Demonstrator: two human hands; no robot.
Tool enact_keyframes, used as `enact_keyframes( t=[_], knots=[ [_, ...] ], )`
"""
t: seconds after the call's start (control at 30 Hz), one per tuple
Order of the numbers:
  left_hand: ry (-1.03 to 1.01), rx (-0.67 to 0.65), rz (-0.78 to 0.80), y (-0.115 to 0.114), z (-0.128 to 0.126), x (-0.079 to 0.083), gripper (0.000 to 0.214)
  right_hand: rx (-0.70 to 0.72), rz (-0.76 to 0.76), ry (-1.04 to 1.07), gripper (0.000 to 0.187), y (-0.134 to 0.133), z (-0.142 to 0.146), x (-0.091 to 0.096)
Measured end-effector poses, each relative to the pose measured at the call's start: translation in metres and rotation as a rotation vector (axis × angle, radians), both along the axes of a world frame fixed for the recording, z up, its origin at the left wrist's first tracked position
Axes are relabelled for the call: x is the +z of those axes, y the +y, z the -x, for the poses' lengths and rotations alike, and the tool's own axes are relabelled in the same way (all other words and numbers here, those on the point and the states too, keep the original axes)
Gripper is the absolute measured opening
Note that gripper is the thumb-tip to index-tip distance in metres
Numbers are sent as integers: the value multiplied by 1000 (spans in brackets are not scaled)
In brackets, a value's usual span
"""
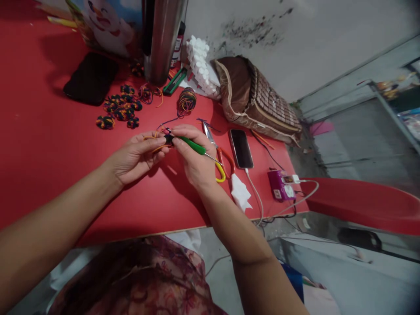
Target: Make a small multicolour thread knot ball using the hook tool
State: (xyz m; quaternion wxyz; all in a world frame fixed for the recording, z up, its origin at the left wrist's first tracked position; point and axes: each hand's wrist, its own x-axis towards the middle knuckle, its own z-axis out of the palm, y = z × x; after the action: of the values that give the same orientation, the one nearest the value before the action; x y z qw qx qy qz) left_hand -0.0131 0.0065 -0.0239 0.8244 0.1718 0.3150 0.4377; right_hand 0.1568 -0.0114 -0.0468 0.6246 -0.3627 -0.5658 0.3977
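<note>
Over the red table, my left hand [139, 155] pinches a small dark piece of crochet [168, 140], with orange yarn running across its fingers. My right hand [198, 159] is closed around a crochet hook with a green handle [194, 145]; its fingertips meet the same piece. A strand leads from the work back to a small ball of multicoloured yarn [187, 101]. Several finished-looking crocheted bits [123, 107] in dark, orange and pink yarn lie to the left. Partly behind my right hand are scissors [226, 159] with orange and yellow handles.
A phone [242, 148] on a white cable lies right of the scissors, near crumpled tissue [241, 192] and a purple power adapter [281, 186]. Behind stand a metal cylinder [162, 43], a green cutter [175, 82] and a brown bag-like cushion [256, 92]. A black pouch-like item [91, 78] lies left.
</note>
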Motion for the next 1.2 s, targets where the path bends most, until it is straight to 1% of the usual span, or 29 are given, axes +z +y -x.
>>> enact_keyframes(
  t=[0.13, 0.27, 0.37, 0.5, 0.67, 0.77, 0.9, 1.1, 1.2],
  knots=[
    [-12, -18, -20, 0, 0, 0, 15, -19, 45, 74, 16, -1, 5, 3],
    [-26, -67, -71, 0, 3, -1, 14, -12, 175, 194, 14, -3, 9, 10],
    [-48, -86, -89, 0, 5, -1, 12, -1, 240, 226, 14, -5, 9, 16],
    [-56, -71, -113, -2, 5, 0, 12, 12, 202, 224, 18, -6, 7, 18],
    [-49, -21, -164, -3, 3, 1, 31, 5, 164, 196, 16, -4, 4, 14],
    [0, 0, -194, -4, 1, 0, 28, 8, 153, 141, 15, -5, 4, 12],
    [17, -14, -219, -4, 1, -1, 21, 8, 124, 79, 15, -7, 4, 12],
    [-96, -70, -196, -5, -1, -3, 25, -3, 162, 155, 15, -8, 9, 15],
    [-100, -75, -183, -6, 0, -1, 24, -7, 164, 161, 16, -9, 9, 15]
  ],
)
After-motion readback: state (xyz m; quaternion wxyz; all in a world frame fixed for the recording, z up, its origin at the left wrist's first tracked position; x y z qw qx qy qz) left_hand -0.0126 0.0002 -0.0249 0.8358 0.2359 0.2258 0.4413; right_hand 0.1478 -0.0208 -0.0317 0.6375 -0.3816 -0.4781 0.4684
